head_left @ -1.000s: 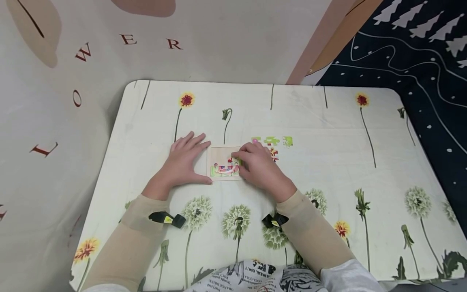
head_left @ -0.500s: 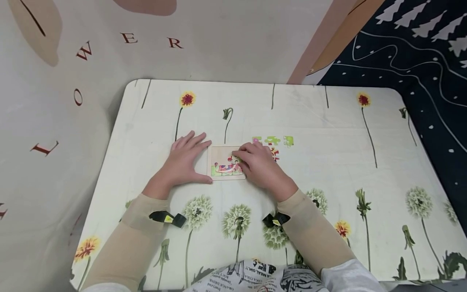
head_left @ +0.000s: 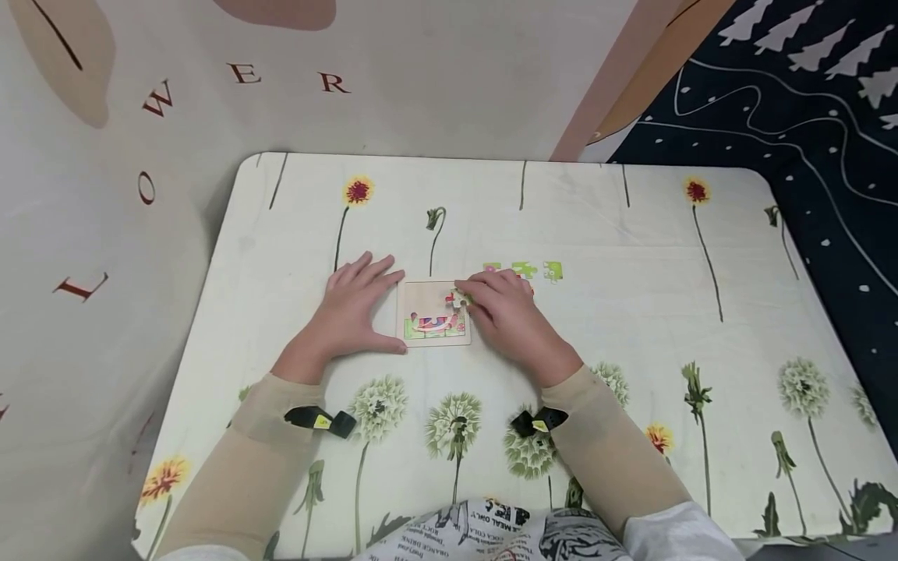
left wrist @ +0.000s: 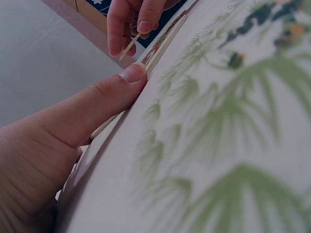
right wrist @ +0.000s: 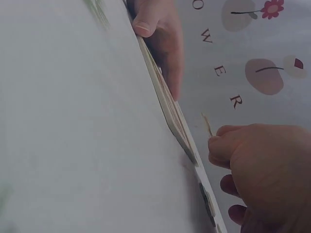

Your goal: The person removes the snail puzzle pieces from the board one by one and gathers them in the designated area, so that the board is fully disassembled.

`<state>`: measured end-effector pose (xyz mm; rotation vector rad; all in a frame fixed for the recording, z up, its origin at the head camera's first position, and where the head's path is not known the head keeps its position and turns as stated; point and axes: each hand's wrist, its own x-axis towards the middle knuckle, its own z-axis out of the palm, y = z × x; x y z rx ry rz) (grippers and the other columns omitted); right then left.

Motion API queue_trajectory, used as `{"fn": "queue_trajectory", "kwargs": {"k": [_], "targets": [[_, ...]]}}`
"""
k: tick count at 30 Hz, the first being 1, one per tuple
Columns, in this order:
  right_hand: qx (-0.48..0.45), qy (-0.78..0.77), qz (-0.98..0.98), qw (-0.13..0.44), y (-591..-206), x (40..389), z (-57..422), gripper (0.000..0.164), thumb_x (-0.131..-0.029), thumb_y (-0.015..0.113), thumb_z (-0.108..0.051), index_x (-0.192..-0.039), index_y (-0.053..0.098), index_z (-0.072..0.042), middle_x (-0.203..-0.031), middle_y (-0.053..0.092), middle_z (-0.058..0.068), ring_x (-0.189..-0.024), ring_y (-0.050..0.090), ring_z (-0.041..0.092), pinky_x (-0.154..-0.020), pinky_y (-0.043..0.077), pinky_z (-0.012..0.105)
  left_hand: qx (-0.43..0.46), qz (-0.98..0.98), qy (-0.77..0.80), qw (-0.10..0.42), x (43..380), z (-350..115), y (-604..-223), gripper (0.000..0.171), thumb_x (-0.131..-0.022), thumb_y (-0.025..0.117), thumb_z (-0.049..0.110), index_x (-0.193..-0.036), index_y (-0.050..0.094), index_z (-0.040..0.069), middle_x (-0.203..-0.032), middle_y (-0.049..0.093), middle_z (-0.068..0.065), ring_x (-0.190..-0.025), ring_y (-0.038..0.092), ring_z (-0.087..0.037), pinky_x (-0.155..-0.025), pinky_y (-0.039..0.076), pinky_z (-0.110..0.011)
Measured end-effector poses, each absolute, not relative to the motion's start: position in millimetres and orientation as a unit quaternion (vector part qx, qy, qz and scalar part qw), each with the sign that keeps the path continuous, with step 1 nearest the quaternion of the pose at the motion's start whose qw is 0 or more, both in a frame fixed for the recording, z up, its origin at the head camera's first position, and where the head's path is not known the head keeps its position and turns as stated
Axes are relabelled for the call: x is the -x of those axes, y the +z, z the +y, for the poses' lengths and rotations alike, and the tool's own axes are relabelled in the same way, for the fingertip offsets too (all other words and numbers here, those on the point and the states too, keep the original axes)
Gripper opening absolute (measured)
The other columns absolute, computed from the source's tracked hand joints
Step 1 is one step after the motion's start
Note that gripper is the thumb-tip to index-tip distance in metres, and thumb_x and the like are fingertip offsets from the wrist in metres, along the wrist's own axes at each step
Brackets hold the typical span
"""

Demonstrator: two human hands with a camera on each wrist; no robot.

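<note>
A small wooden puzzle board [head_left: 425,293] lies in the middle of the table, with colourful fitted pieces [head_left: 429,327] along its near side. My left hand [head_left: 356,310] rests flat at the board's left side, fingers spread; its thumb touches the near left corner. Above the board's right part, my right hand [head_left: 517,326] pinches a jigsaw piece [head_left: 457,299] between thumb and fingertips. In the left wrist view that jigsaw piece [left wrist: 129,46] appears thin, tilted and edge-on, raised off the board. The right wrist view also shows the piece [right wrist: 207,125] apart from the board.
Several loose jigsaw pieces [head_left: 553,271] lie beyond and right of the board, some partly hidden behind the right hand. A flower-printed cloth [head_left: 631,296] covers the table. Behind it hangs a pale curtain [head_left: 435,93], with a dark patterned one [head_left: 807,117] at the right.
My right hand has shifted slightly right, and the jigsaw piece has come up and away from the fitted pieces. More of the board's right side shows. My left hand stays in place.
</note>
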<state>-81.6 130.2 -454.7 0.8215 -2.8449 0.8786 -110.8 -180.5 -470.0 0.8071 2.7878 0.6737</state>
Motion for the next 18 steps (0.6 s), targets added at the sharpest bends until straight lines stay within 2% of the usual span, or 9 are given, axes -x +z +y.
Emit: {"fn": "queue_trajectory", "kwargs": {"k": [7, 11, 18], "targets": [[-0.252, 0.299, -0.92, 0.036, -459.3, 78.8, 138.8, 0.046, -0.107, 0.066, -0.013, -0.152, 0.06, -0.013, -0.149, 0.062, 0.01, -0.139, 0.048, 0.036, -0.112, 0.033, 0.056, -0.271, 0.932, 0.224, 0.083, 110.9, -180.9, -471.1, 0.126, -0.062, 0.092, 0.073, -0.164, 0.046, 0.014, -0.175, 0.027, -0.009, -0.163, 0.008, -0.038, -0.125, 0.008, -0.065], [-0.234, 0.305, -0.923, 0.032, -461.9, 77.1, 143.1, 0.052, -0.107, 0.066, -0.015, -0.158, 0.054, -0.013, -0.154, 0.059, 0.011, -0.139, 0.048, 0.033, -0.113, 0.032, 0.055, -0.27, 0.933, 0.221, 0.083, 110.5, -181.5, -471.8, 0.126, -0.062, 0.093, 0.073, -0.164, 0.045, 0.015, -0.175, 0.026, -0.008, -0.163, 0.007, -0.037, -0.125, 0.008, -0.066], [-0.201, 0.34, -0.919, 0.021, -463.8, 75.4, 151.7, 0.066, -0.107, 0.065, -0.014, -0.166, 0.037, -0.009, -0.14, 0.066, 0.004, -0.136, 0.049, 0.031, -0.113, 0.028, 0.056, -0.266, 0.934, 0.223, 0.087, 108.5, -182.6, -474.2, 0.125, -0.063, 0.093, 0.071, -0.164, 0.046, 0.014, -0.175, 0.027, -0.009, -0.163, 0.007, -0.038, -0.124, 0.009, -0.066]]}}
